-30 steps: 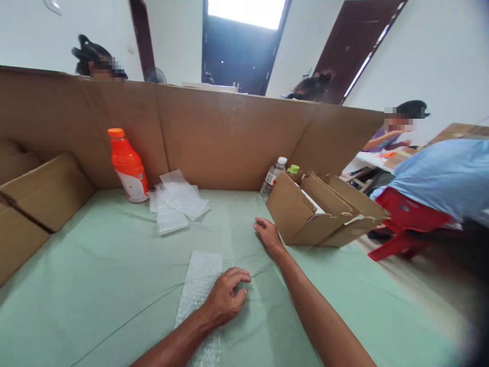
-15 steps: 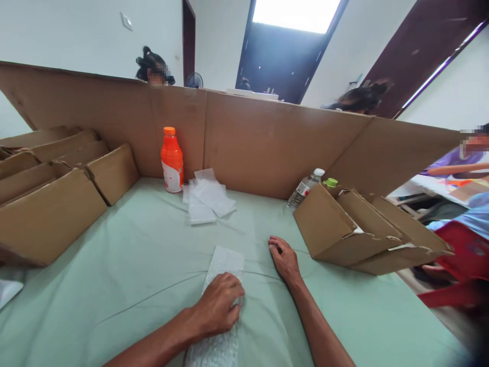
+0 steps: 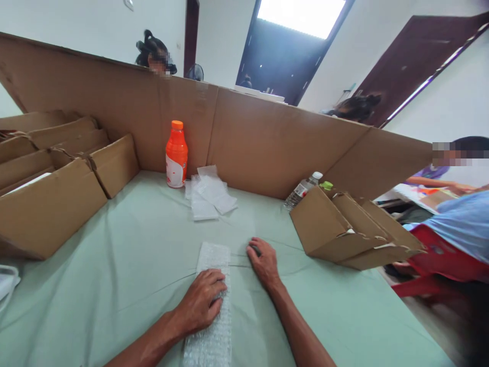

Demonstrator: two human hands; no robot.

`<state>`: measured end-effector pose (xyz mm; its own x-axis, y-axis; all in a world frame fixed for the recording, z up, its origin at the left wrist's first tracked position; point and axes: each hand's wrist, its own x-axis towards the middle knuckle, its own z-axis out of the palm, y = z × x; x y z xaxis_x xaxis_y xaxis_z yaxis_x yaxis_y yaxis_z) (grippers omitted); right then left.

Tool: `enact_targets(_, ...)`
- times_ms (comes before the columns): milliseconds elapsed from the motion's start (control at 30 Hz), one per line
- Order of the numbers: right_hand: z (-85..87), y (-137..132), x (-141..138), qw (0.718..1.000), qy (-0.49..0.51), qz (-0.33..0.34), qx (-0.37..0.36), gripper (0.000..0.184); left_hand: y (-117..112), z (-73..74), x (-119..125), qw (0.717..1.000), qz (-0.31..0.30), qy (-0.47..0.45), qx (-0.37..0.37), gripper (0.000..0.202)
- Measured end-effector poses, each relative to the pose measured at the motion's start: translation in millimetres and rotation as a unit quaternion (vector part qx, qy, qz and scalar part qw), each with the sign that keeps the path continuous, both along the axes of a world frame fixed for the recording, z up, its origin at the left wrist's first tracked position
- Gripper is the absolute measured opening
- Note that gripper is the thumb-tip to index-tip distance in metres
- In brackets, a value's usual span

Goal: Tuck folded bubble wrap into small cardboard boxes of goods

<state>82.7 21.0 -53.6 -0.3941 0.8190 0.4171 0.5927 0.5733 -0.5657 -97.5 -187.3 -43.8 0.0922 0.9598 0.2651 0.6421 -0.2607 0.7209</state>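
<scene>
Left grip (image 3: 202, 300), slack with thumb apart, lies over the bubble-wrap strip (image 3: 213, 340) on the green surface (image 3: 145, 244); right grip (image 3: 264, 262), half curled, sits near its far end, whether holding anything I cannot tell

In slides your right hand (image 3: 264, 261), away from the right boxes (image 3: 324, 227) and nearer the wrap (image 3: 212, 336)! Your left hand (image 3: 204, 299) pulls back from past the wrap's right edge to lie over it. Your view swings left, catching more left boxes (image 3: 53, 214) and a white item (image 3: 6, 285).
</scene>
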Motion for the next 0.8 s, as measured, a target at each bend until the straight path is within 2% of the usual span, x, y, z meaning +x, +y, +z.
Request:
enact_targets(167, 0.6, -47, -51, 0.996, -0.032, 0.078, -0.021, 0.010, 1, 3.1, -3, 1.000, -0.006, -0.010, -0.004, 0.038)
enact_targets(300, 5.7, -64, -65, 0.993, -0.036, 0.108, -0.027, 0.010, -9, 8.2, -8, 1.000, -0.003, -0.005, -0.004, 0.038)
enact_targets(433, 8.7, -66, -74, 0.991, -0.030, 0.123, -0.030, 0.011, -34, 7.3, -8, 1.000, 0.018, 0.016, 0.004, 0.039)
enact_targets(667, 8.0, -45, -106, 0.994, -0.008, 0.096, -0.043, 0.013, -64, 7.9, -11, 0.998, 0.030, 0.057, -0.015, 0.040)
enact_targets(800, 7.1, -56, -94, 0.994, -0.001, 0.092, -0.057, 0.023, -71, 11.4, -18, 0.997, 0.029, 0.068, -0.031, 0.037)
